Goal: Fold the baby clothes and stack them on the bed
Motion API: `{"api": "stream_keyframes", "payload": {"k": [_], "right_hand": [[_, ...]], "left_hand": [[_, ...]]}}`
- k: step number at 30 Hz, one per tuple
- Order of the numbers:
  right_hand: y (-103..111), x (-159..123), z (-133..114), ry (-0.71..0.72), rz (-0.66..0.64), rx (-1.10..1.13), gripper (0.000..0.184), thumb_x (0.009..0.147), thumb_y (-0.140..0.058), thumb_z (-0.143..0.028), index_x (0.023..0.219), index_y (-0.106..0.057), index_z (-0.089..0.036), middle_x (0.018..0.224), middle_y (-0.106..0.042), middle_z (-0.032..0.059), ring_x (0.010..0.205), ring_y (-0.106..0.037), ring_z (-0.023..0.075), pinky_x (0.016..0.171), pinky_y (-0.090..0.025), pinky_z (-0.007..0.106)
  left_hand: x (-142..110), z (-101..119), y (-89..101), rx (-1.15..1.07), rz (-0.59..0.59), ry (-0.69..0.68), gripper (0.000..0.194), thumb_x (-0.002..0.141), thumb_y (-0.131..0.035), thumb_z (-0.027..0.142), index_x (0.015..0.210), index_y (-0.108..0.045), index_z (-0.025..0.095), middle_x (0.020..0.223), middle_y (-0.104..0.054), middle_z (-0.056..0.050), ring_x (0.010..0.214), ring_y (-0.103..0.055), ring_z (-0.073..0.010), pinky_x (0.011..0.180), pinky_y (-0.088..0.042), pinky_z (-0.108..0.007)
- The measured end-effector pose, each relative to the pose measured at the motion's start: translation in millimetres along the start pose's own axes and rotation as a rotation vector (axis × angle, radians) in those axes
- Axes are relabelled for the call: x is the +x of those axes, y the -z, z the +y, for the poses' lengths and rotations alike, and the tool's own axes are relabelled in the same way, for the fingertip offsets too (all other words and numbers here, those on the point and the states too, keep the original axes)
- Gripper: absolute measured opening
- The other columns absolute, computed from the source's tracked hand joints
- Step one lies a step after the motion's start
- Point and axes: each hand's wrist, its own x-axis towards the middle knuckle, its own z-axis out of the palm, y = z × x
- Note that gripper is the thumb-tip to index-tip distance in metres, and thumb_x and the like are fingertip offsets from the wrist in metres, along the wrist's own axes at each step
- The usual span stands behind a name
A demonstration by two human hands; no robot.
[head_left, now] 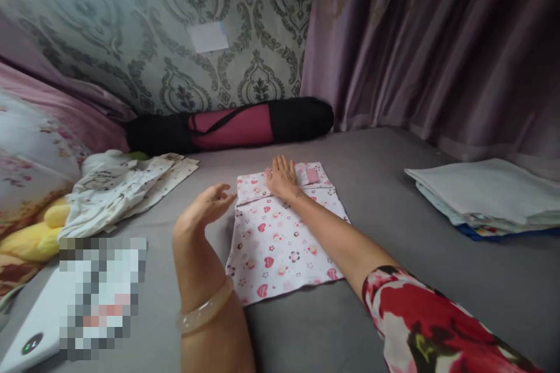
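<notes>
A white cloth (280, 245) printed with pink hearts and small flowers lies flat on the grey sheet, its far end folded over into a band. My right hand (282, 178) rests on that folded band, palm down with the fingers stretched out. To the left of the cloth's far corner is my left hand (210, 204), fingers apart and slightly curled, holding nothing. Whether its fingertips touch the cloth's edge I cannot tell. A pink patch (312, 176) shows on the band, right of my right hand.
A black and dark-red long bag (236, 125) lies along the wall. Folded cloths (485, 192) are stacked at right. Crumpled patterned cloth (118, 192) and a yellow plush item (37, 236) lie at left. Near the front left is a white device (39, 320), partly pixelated.
</notes>
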Motion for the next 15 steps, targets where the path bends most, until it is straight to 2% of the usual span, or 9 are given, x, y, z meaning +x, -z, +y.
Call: {"api": "stream_keyframes", "payload": {"k": [3, 6, 11, 13, 15], "right_hand": [[-12, -6, 14, -0.01, -0.051, -0.007, 0.06, 0.096, -0.028, -0.035, 0.144, -0.038, -0.002, 0.154, -0.033, 0.0169, 0.144, -0.021, 0.0264, 0.117, -0.007, 0.044], [-14, -6, 15, -0.014, -0.081, 0.017, 0.061, 0.095, -0.028, -0.034, 0.146, -0.035, -0.001, 0.154, -0.032, 0.0166, 0.144, -0.019, 0.0271, 0.117, -0.007, 0.044], [5, 2, 24, 0.007, -0.144, 0.106, 0.058, 0.097, -0.023, -0.032, 0.146, -0.034, -0.003, 0.155, -0.031, 0.015, 0.144, -0.023, 0.0244, 0.117, -0.012, 0.039], [16, 3, 36, -0.005, -0.113, 0.099, 0.059, 0.097, -0.024, -0.031, 0.147, -0.032, -0.003, 0.156, -0.028, 0.0151, 0.144, -0.021, 0.0247, 0.117, -0.013, 0.038], [23, 0, 52, -0.043, -0.054, 0.052, 0.06, 0.096, -0.025, -0.031, 0.148, -0.03, -0.001, 0.157, -0.025, 0.016, 0.146, -0.016, 0.0266, 0.117, -0.008, 0.042]], "left_hand": [[0, 4, -0.9, 0.033, -0.016, 0.001, 0.054, 0.084, -0.049, 0.042, 0.132, -0.054, 0.017, 0.12, -0.068, -0.012, 0.102, -0.067, -0.0216, 0.081, -0.05, -0.025], [0, 7, -2.7, 0.078, -0.017, -0.009, 0.054, 0.085, -0.048, 0.043, 0.132, -0.054, 0.017, 0.121, -0.067, -0.012, 0.1, -0.067, -0.0214, 0.083, -0.049, -0.025], [0, 11, -5.8, 0.125, -0.036, -0.018, 0.05, 0.086, -0.048, 0.042, 0.13, -0.055, 0.019, 0.122, -0.067, -0.01, 0.103, -0.067, -0.0213, 0.083, -0.049, -0.026], [1, 13, -7.9, 0.152, -0.042, -0.03, 0.048, 0.087, -0.047, 0.042, 0.129, -0.055, 0.02, 0.124, -0.066, -0.01, 0.105, -0.066, -0.0208, 0.085, -0.048, -0.025], [4, 14, -10.6, 0.179, -0.045, -0.056, 0.046, 0.087, -0.047, 0.041, 0.126, -0.058, 0.019, 0.126, -0.065, -0.01, 0.109, -0.065, -0.0213, 0.086, -0.048, -0.024]]}}
